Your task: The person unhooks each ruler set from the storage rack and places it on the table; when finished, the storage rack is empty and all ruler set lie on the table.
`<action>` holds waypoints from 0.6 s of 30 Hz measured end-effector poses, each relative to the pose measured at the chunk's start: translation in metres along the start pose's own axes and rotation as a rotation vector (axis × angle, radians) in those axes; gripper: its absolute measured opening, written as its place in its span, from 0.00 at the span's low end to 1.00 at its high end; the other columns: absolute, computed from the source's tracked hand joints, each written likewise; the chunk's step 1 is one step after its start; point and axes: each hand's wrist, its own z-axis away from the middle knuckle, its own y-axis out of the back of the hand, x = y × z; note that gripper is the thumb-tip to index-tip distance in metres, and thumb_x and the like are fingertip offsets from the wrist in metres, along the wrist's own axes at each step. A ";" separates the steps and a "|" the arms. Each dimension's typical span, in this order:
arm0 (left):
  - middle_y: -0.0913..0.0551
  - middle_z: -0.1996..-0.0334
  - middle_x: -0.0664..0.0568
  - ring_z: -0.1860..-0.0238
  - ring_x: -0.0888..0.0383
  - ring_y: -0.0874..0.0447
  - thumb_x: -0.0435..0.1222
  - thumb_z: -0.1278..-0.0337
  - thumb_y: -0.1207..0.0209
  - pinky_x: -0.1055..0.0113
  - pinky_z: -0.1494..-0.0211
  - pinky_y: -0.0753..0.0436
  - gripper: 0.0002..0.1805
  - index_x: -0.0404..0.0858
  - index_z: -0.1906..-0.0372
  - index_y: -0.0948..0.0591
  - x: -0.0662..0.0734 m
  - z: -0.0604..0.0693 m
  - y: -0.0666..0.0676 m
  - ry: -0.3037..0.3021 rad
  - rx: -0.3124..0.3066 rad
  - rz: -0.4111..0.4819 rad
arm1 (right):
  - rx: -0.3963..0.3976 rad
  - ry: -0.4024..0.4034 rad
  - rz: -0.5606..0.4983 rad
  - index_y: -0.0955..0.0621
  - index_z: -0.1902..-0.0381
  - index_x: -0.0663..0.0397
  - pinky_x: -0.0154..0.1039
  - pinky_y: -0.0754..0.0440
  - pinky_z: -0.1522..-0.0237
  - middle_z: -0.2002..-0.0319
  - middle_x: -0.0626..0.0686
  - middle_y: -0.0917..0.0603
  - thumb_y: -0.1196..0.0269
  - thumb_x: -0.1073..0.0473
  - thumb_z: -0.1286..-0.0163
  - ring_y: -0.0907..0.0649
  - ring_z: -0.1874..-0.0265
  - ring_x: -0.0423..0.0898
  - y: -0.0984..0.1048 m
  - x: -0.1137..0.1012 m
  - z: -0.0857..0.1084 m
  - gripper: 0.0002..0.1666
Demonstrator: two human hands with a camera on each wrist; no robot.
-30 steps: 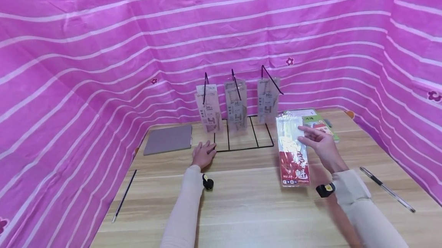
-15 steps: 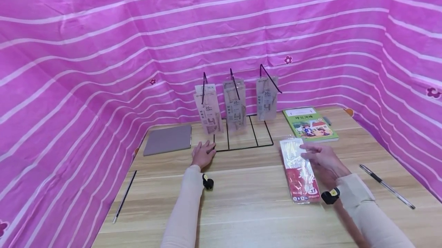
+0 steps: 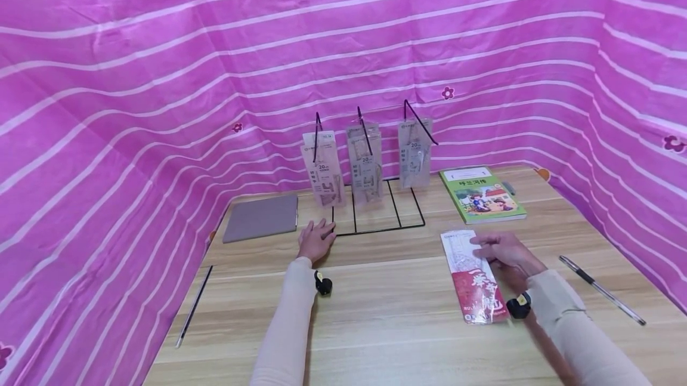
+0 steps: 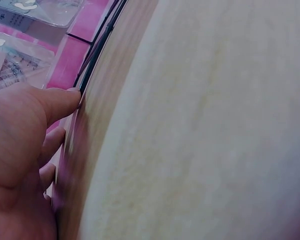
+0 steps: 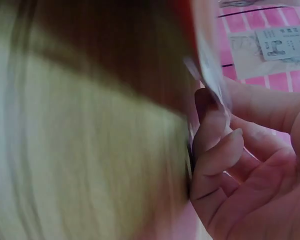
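Observation:
My right hand [image 3: 507,252] pinches the upper right edge of a red-and-white ruler packet [image 3: 472,278] in clear plastic, low over the right of the table. In the right wrist view the packet [image 5: 210,65] appears edge-on between thumb and fingers. My left hand [image 3: 315,241] rests on the table at the front left corner of a black wire rack [image 3: 381,230]. Its thumb touches the rack's wire in the left wrist view, the other fingers lying beside it. From the rack's hooks hang ruler packets at left [image 3: 324,177], middle [image 3: 366,174] and right [image 3: 414,159].
A grey flat notebook-like object [image 3: 260,218] lies left of the rack. Right of it is a green illustrated book [image 3: 483,198]. One pen [image 3: 194,305] lies at the left edge, another pen [image 3: 601,289] at the right. A pink striped cloth [image 3: 343,46] encloses the back and sides.
My right hand has brought the ruler packet down and towards me, away from the book, which now shows fully. The packet has tilted. My left hand has stayed at the rack's corner.

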 end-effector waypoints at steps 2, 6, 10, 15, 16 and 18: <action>0.35 0.25 0.42 0.21 0.34 0.56 0.45 0.26 0.47 0.39 0.21 0.60 0.23 0.45 0.31 0.24 0.001 0.000 0.000 0.007 -0.008 -0.009 | 0.010 0.012 0.070 0.25 0.36 0.69 0.36 0.22 0.68 0.63 0.52 0.16 0.33 0.62 0.35 0.22 0.70 0.44 0.001 0.001 0.000 0.30; 0.36 0.25 0.42 0.21 0.34 0.55 0.41 0.26 0.47 0.38 0.21 0.59 0.23 0.42 0.31 0.25 0.005 0.000 0.000 0.030 -0.023 -0.038 | 0.007 0.069 0.183 0.24 0.39 0.70 0.38 0.23 0.66 0.54 0.63 0.16 0.33 0.62 0.35 0.22 0.67 0.46 0.002 0.001 -0.002 0.29; 0.35 0.25 0.42 0.21 0.34 0.54 0.41 0.26 0.46 0.38 0.21 0.57 0.23 0.42 0.31 0.24 0.007 0.000 0.000 0.032 -0.018 -0.060 | 0.012 0.111 0.265 0.22 0.40 0.69 0.41 0.21 0.62 0.50 0.69 0.18 0.32 0.62 0.36 0.20 0.62 0.50 0.001 0.000 -0.004 0.28; 0.36 0.24 0.43 0.21 0.34 0.55 0.42 0.26 0.46 0.39 0.21 0.57 0.23 0.43 0.31 0.25 0.005 0.001 0.000 0.039 -0.031 -0.069 | 0.002 0.185 0.333 0.21 0.43 0.71 0.56 0.19 0.49 0.44 0.74 0.20 0.32 0.63 0.36 0.19 0.49 0.67 0.002 0.001 -0.003 0.25; 0.36 0.24 0.43 0.21 0.34 0.55 0.43 0.26 0.46 0.39 0.21 0.57 0.23 0.43 0.31 0.25 0.005 0.001 0.000 0.040 -0.032 -0.070 | -0.006 0.193 0.339 0.21 0.42 0.71 0.59 0.19 0.47 0.43 0.75 0.21 0.32 0.63 0.35 0.20 0.47 0.69 0.003 0.001 -0.003 0.25; 0.36 0.24 0.42 0.21 0.34 0.55 0.42 0.26 0.47 0.39 0.21 0.57 0.23 0.43 0.30 0.25 0.006 0.000 0.000 0.039 -0.033 -0.061 | -0.017 0.210 0.349 0.21 0.42 0.70 0.61 0.21 0.45 0.42 0.75 0.22 0.33 0.63 0.34 0.21 0.45 0.71 0.004 0.001 -0.003 0.25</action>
